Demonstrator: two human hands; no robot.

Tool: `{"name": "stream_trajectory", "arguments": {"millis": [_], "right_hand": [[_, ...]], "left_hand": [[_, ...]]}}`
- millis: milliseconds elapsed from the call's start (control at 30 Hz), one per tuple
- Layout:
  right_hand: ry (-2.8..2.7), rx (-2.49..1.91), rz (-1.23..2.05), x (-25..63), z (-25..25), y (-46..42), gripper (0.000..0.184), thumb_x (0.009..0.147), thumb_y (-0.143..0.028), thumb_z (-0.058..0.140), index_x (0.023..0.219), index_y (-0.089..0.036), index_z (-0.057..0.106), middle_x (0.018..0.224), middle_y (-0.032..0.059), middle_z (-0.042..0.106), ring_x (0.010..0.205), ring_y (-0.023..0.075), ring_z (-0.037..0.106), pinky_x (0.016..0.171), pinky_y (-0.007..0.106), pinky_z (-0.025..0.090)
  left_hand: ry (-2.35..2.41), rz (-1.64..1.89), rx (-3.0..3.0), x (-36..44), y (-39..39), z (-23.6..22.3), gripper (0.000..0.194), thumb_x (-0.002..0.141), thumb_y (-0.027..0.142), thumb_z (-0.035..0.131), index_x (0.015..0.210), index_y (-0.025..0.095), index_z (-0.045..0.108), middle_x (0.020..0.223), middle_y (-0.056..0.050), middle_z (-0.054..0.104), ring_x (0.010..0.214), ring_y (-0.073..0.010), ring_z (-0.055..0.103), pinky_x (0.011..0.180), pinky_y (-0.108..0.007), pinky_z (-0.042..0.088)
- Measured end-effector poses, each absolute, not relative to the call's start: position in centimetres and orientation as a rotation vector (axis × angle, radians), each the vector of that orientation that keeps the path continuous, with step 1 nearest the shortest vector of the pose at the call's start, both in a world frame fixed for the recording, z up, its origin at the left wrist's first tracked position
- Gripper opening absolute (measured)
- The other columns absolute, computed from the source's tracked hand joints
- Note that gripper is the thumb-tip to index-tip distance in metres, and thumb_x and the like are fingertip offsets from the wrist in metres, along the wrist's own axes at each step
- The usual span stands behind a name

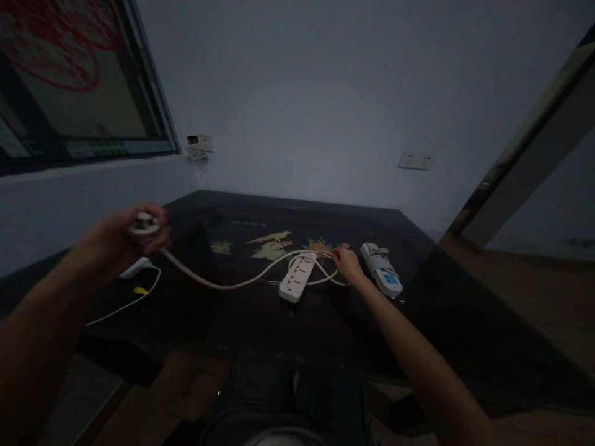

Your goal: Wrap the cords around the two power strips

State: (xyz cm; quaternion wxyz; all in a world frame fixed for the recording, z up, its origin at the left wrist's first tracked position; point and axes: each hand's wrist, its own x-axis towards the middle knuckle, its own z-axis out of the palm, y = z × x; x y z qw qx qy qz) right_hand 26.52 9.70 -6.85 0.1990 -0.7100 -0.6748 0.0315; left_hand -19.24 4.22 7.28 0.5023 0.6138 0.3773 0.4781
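My left hand (pixel 151 226) is raised at the left, closed around a white power plug (pixel 143 225). From the plug a white cord (pixel 223 287) sags across to a white power strip (pixel 297 277) lying in the middle of the dark table. Loops of this cord lie around and behind the strip. My right hand (pixel 344 260) pinches the cord's loops just right of the strip. Farther right rests a second power strip (pixel 382 271), with its own cord wound around it and blue on its socket face.
The dark table (pixel 316 334) bears a bird-and-flower picture (pixel 272 248). At its left lies a white device with a thin cable (pixel 125 306) and yellow tag. Wall outlets (pixel 415 160) are at the right and in the left corner (pixel 199 146), beside a window.
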Motion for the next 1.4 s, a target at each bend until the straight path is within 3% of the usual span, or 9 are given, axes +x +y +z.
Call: {"name": "stream_trajectory", "arguments": {"millis": [67, 133, 333, 533, 700, 967, 1200, 1300, 1400], "right_hand": [[-1.881, -1.986, 0.094, 26.7, -7.2, 9.7, 0.027, 0.088, -0.017, 0.046, 0.106, -0.015, 0.067, 0.104, 0.0125, 0.069, 0.099, 0.0216, 0.063, 0.082, 0.026, 0.043], [-1.876, -1.978, 0.095, 26.8, -7.5, 9.7, 0.028, 0.089, -0.018, 0.046, 0.107, -0.016, 0.066, 0.105, 0.0115, 0.069, 0.099, 0.0212, 0.063, 0.082, 0.026, 0.043], [-1.848, -1.961, 0.094, 26.9, -7.9, 9.6, 0.027, 0.088, -0.017, 0.047, 0.106, -0.015, 0.067, 0.104, 0.0117, 0.069, 0.099, 0.0218, 0.063, 0.083, 0.026, 0.043], [-1.822, -1.967, 0.114, 26.7, -7.9, 9.6, 0.027, 0.088, -0.017, 0.047, 0.106, -0.015, 0.067, 0.104, 0.0116, 0.069, 0.100, 0.0220, 0.063, 0.084, 0.027, 0.043], [-1.816, -1.963, 0.115, 26.8, -8.1, 9.6, 0.028, 0.089, -0.019, 0.046, 0.107, -0.015, 0.067, 0.105, 0.0118, 0.069, 0.101, 0.0227, 0.063, 0.085, 0.028, 0.043], [-1.817, -1.963, 0.121, 26.8, -7.9, 9.4, 0.028, 0.089, -0.019, 0.046, 0.107, -0.016, 0.067, 0.106, 0.0104, 0.069, 0.101, 0.0215, 0.063, 0.086, 0.026, 0.043], [-1.817, -1.976, 0.115, 26.6, -7.7, 9.3, 0.029, 0.089, -0.017, 0.044, 0.107, -0.015, 0.067, 0.104, 0.0115, 0.069, 0.101, 0.0213, 0.063, 0.085, 0.026, 0.043], [-1.819, -1.990, 0.120, 26.5, -7.7, 9.4, 0.028, 0.089, -0.016, 0.045, 0.106, -0.015, 0.067, 0.102, 0.0117, 0.070, 0.099, 0.0210, 0.063, 0.084, 0.026, 0.043], [-1.820, -2.005, 0.115, 26.4, -7.6, 9.4, 0.028, 0.090, -0.018, 0.044, 0.106, -0.016, 0.067, 0.102, 0.0116, 0.070, 0.099, 0.0212, 0.064, 0.083, 0.026, 0.043]], "left_hand": [[1.194, 1.080, 1.657, -17.4, 6.0, 5.9, 0.016, 0.082, 0.034, 0.053, 0.084, 0.018, 0.057, 0.062, 0.008, 0.056, 0.059, -0.0072, 0.046, 0.060, -0.017, 0.036], [1.402, 1.052, 1.712, -15.7, 8.1, 3.5, 0.025, 0.074, 0.040, 0.063, 0.076, 0.016, 0.056, 0.065, 0.005, 0.056, 0.063, -0.0105, 0.047, 0.060, -0.019, 0.037], [1.291, 0.923, 1.628, -11.2, 11.1, -2.3, 0.053, 0.071, 0.067, 0.052, 0.073, 0.014, 0.058, 0.060, 0.000, 0.052, 0.056, -0.0139, 0.045, 0.053, -0.024, 0.035], [0.849, 0.428, 2.123, -4.6, 5.1, -2.4, 0.035, 0.076, 0.050, 0.060, 0.092, 0.019, 0.060, 0.085, -0.002, 0.061, 0.074, -0.0161, 0.054, 0.066, -0.024, 0.040], [0.744, 0.223, 2.563, 0.8, 0.2, -5.0, 0.036, 0.074, 0.043, 0.067, 0.102, 0.024, 0.055, 0.094, -0.003, 0.065, 0.085, -0.0213, 0.061, 0.070, -0.027, 0.042], [0.699, 0.243, 2.708, 6.5, -0.3, -8.4, 0.041, 0.077, 0.050, 0.062, 0.107, 0.024, 0.052, 0.098, -0.006, 0.063, 0.090, -0.0237, 0.060, 0.073, -0.030, 0.045], [0.631, 0.400, 2.702, 7.8, -0.3, -7.3, 0.051, 0.078, 0.059, 0.055, 0.112, 0.020, 0.054, 0.101, -0.009, 0.062, 0.095, -0.0249, 0.057, 0.079, -0.034, 0.045], [0.650, 0.604, 2.629, 8.0, 3.6, -5.6, 0.030, 0.091, 0.041, 0.044, 0.108, 0.020, 0.057, 0.099, -0.005, 0.062, 0.092, -0.0187, 0.057, 0.080, -0.029, 0.045], [1.009, 0.652, 2.655, 8.7, 9.7, -4.3, 0.020, 0.089, 0.026, 0.047, 0.103, 0.019, 0.060, 0.100, -0.005, 0.063, 0.095, -0.0156, 0.058, 0.084, -0.026, 0.043]]}}
